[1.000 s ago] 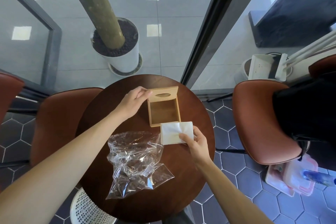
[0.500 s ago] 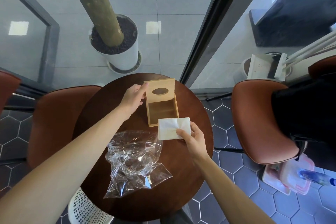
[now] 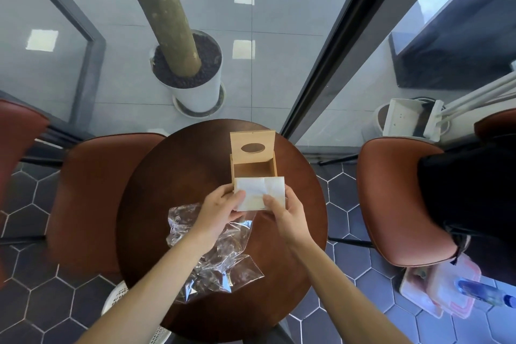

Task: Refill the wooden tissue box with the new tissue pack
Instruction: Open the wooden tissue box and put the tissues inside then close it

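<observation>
A small wooden tissue box (image 3: 253,168) stands on the far part of the round dark table (image 3: 173,176). Its hinged lid (image 3: 252,145), with an oval slot, is tipped up and the inside looks bare. A white tissue pack (image 3: 261,193) hovers over the box's near edge. My left hand (image 3: 222,208) pinches its left side and my right hand (image 3: 283,209) pinches its right side. An empty clear plastic bag (image 3: 215,257) lies crumpled on the table under my left forearm.
Brown padded chairs stand left (image 3: 92,190) and right (image 3: 396,198) of the table, the right one draped with a black garment (image 3: 469,193). A white planter (image 3: 192,84) with a trunk sits beyond the glass. A white perforated bin (image 3: 120,296) sits below the table's near edge.
My left hand let go of the lid, which stays up, and came down to grip the tissue pack's left side. The pack moved up over the box's near edge.
</observation>
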